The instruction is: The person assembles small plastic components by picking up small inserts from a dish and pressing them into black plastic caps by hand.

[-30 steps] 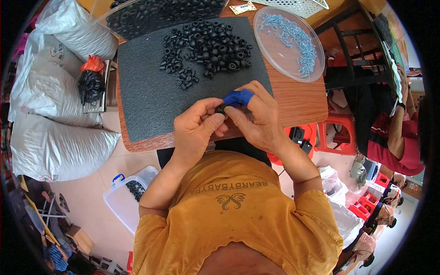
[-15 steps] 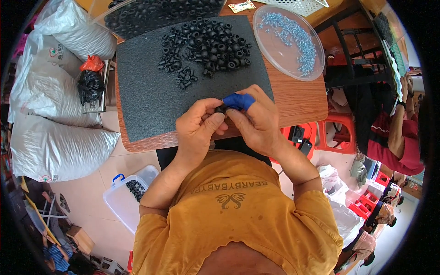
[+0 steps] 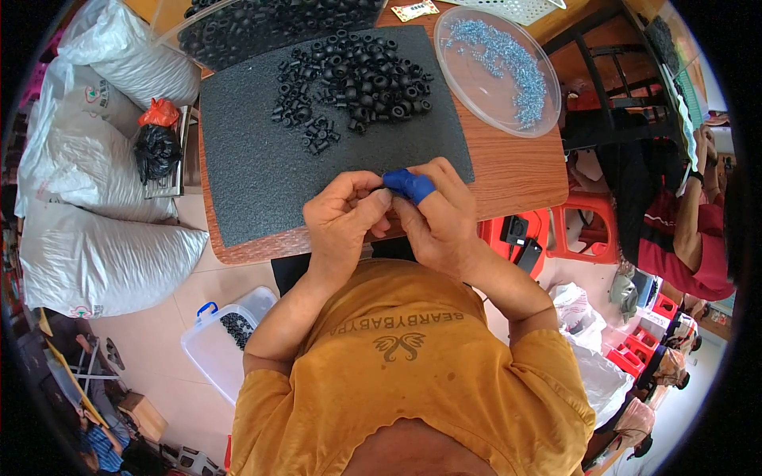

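My left hand (image 3: 343,224) and my right hand (image 3: 441,216) meet over the near edge of a dark grey foam mat (image 3: 246,174). Thumb and fingers of both hands are pinched together at the fingertips on a small black part, which the fingers now almost fully cover. A blue covering (image 3: 411,186) wraps my right index finger. Beyond my hands, a heap of small black plastic fittings (image 3: 373,79) lies on the mat, with a smaller group of shorter fittings (image 3: 320,135) at its near side.
A clear box of black parts (image 3: 278,36) stands at the back. Right of the mat, a round clear lid (image 3: 464,91) holds small bluish pieces (image 3: 530,99). White sacks (image 3: 103,254) stand at left; a plastic bin (image 3: 206,349) sits on the floor. A red stool (image 3: 583,230) is at right.
My right fingertips have closed in further over the black part, which showed between the fingers before and is now mostly covered. Both hands stay in nearly the same place.
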Available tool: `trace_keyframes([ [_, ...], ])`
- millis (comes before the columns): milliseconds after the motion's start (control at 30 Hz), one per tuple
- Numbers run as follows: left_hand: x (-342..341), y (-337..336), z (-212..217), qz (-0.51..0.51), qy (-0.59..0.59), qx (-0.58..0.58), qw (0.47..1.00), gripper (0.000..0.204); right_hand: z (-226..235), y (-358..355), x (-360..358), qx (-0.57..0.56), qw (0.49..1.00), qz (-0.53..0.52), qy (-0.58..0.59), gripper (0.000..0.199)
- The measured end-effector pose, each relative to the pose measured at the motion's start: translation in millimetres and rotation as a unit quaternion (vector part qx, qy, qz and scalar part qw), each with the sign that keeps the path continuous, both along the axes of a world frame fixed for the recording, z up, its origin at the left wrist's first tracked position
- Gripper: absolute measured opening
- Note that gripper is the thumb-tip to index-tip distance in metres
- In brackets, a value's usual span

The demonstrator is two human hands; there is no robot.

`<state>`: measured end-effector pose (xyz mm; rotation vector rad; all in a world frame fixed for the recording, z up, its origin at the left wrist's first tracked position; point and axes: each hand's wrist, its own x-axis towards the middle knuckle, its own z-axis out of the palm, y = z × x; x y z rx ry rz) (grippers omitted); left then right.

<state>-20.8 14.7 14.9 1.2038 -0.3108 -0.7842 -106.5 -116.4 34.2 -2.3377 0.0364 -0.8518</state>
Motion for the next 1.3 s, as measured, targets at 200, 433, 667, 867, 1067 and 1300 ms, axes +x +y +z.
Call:
trace_keyframes([
  [200,5,-2,2,0.014,0.073,-0.02,0.997,0.01,6,-5,-1,-0.002,1.0,0.003,0.023,0.037],
  [433,4,-7,7,0.042,0.072,-0.056,0.995,0.009,-2,-3,15,-0.088,0.996,0.01,0.009,0.032],
  [667,5,-6,7,0.043,0.08,-0.061,0.994,0.008,-7,-10,19,-0.177,0.983,0.03,-0.028,0.028],
  [867,6,-5,4,0.024,0.081,-0.051,0.995,0.009,-4,-15,19,-0.194,0.979,0.059,-0.017,0.028],
  [1067,5,-3,5,0.004,0.114,-0.045,0.992,0.013,-7,-17,22,-0.202,0.978,0.045,-0.036,0.03],
  [1300,10,6,1,-0.069,0.131,-0.006,0.989,0.025,-9,-21,20,-0.219,0.974,0.033,-0.038,0.031],
])
